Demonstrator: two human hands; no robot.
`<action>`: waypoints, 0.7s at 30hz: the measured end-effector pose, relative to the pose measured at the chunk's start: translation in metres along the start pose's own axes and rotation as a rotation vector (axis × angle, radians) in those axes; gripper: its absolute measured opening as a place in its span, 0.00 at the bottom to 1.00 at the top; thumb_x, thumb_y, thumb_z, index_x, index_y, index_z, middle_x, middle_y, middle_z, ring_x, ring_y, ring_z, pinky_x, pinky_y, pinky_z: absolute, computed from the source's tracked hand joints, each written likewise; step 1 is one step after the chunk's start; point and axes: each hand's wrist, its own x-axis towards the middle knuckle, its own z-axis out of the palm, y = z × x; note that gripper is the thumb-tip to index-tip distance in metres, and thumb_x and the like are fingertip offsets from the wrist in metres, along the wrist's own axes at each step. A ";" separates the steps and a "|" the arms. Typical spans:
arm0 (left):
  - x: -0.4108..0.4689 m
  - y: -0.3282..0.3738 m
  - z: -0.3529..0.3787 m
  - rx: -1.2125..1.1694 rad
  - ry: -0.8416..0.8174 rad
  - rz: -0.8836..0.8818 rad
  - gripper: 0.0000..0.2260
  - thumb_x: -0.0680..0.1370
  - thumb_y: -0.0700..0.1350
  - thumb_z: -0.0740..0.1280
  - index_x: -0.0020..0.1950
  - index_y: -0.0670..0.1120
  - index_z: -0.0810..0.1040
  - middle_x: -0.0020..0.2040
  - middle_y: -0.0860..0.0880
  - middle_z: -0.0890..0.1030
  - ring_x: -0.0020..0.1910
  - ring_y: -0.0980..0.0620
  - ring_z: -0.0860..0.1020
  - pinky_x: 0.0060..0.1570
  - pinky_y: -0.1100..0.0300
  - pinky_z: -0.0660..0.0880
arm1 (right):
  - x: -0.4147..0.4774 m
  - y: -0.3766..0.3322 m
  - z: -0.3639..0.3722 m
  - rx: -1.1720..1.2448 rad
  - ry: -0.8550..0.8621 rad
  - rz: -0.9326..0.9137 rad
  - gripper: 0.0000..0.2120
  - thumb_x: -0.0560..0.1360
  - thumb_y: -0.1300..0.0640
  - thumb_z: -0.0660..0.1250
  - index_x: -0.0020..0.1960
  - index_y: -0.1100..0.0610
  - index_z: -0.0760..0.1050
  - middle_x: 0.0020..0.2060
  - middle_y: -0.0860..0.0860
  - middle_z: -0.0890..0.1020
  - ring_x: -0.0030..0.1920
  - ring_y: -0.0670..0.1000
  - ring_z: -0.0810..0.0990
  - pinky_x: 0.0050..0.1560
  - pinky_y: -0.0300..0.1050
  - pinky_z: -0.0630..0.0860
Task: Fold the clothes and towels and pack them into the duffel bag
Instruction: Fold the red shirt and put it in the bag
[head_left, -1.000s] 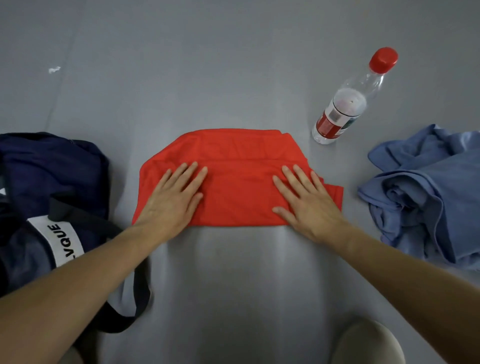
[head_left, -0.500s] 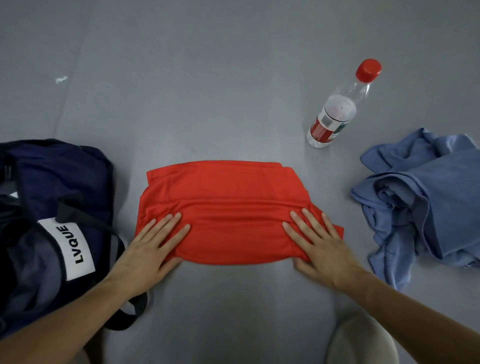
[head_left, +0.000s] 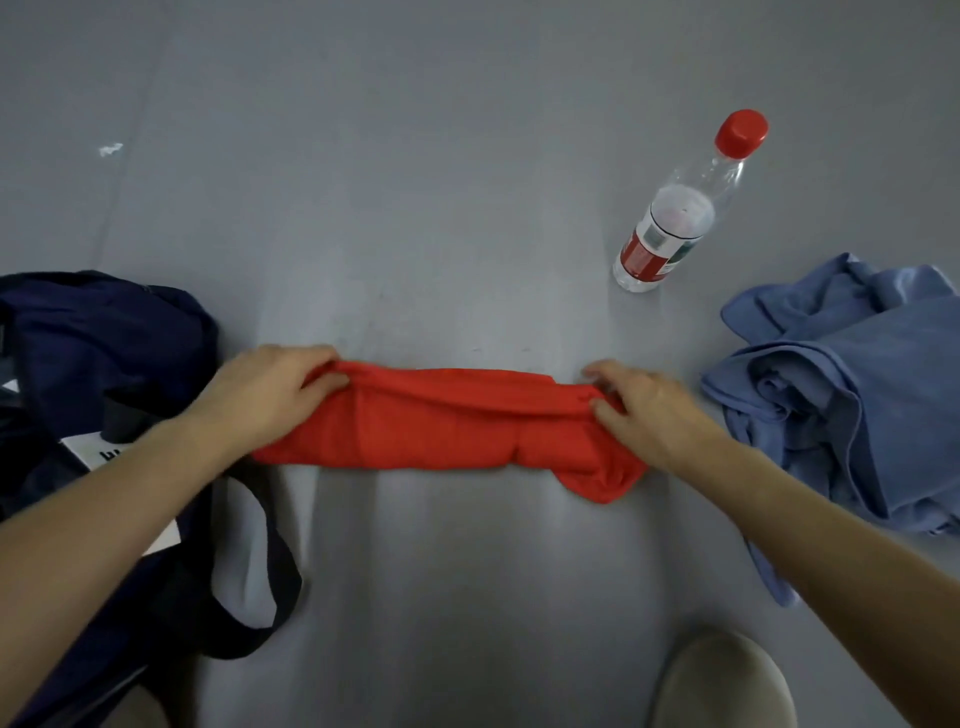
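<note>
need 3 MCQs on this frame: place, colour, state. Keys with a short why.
1. Where is the water bottle relative to the red garment?
A) beyond it, rightward
B) on it
C) nearer the person
2. Colour of the crumpled cloth pile at right?
A) green
B) blue
C) white
3. How do the left hand and right hand meet the garment?
A) both flat on it
B) neither touches it
C) each grips one end
1 A: it stands past the garment's right end. 2 B: the pile is light blue. 3 C: fingers curl round both ends.
</note>
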 end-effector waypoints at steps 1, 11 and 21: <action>0.008 0.003 0.003 0.061 0.120 -0.005 0.09 0.81 0.53 0.65 0.58 0.54 0.80 0.50 0.47 0.85 0.52 0.41 0.82 0.52 0.48 0.77 | 0.007 -0.002 0.001 -0.068 0.084 -0.010 0.19 0.78 0.56 0.64 0.69 0.52 0.73 0.62 0.53 0.80 0.60 0.61 0.78 0.61 0.53 0.74; -0.033 0.075 0.116 0.017 0.104 -0.172 0.32 0.82 0.66 0.44 0.83 0.53 0.41 0.83 0.46 0.42 0.81 0.45 0.41 0.78 0.42 0.39 | -0.015 -0.009 0.070 -0.411 -0.030 -0.170 0.35 0.79 0.32 0.39 0.81 0.46 0.41 0.81 0.51 0.45 0.80 0.54 0.41 0.79 0.59 0.44; 0.053 0.068 0.061 0.198 0.169 0.067 0.32 0.81 0.55 0.61 0.82 0.52 0.53 0.82 0.41 0.51 0.81 0.39 0.48 0.76 0.37 0.48 | -0.108 -0.060 0.113 -0.206 0.051 -0.416 0.25 0.78 0.40 0.58 0.70 0.50 0.76 0.71 0.54 0.74 0.63 0.56 0.79 0.59 0.52 0.79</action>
